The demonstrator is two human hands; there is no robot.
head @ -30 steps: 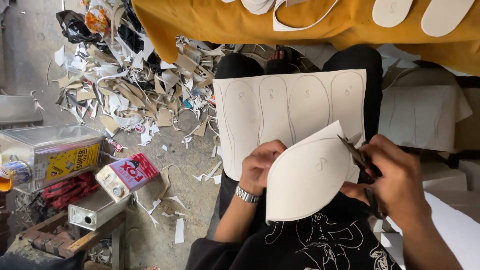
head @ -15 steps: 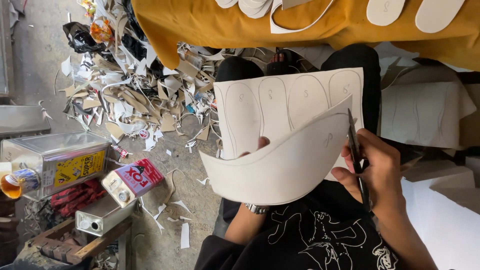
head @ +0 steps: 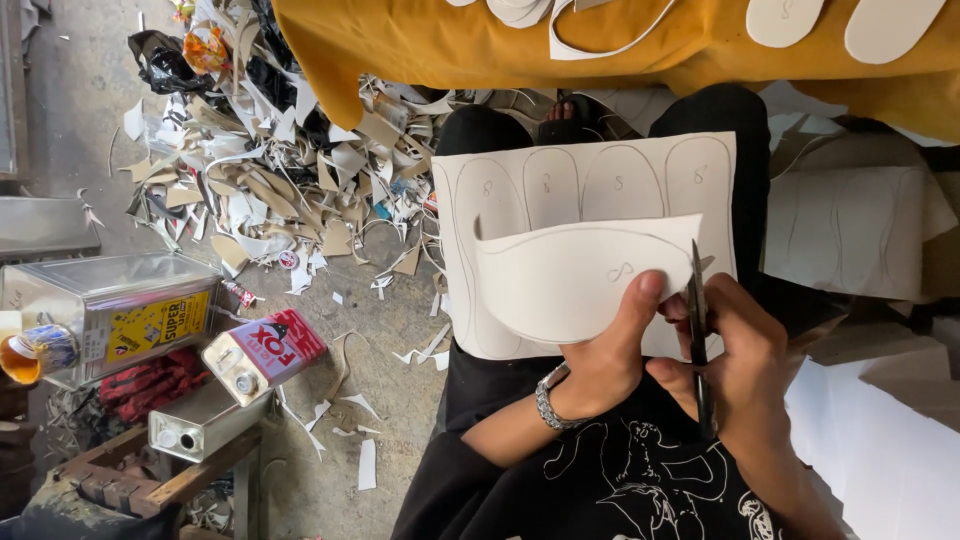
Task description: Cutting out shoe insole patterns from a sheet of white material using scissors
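R hand (head: 745, 365) closed round scissors (head: 698, 330), L hand (head: 605, 350) pinching curled white sheet (head: 575, 275); best w/ blades tracking pencil outline, sheet fed slowly, kept taut.

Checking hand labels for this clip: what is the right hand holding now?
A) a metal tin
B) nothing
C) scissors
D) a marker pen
C: the right hand grips dark scissors with the blades at the edge of the pale cut-out sheet, which the left hand pinches by its lower edge.
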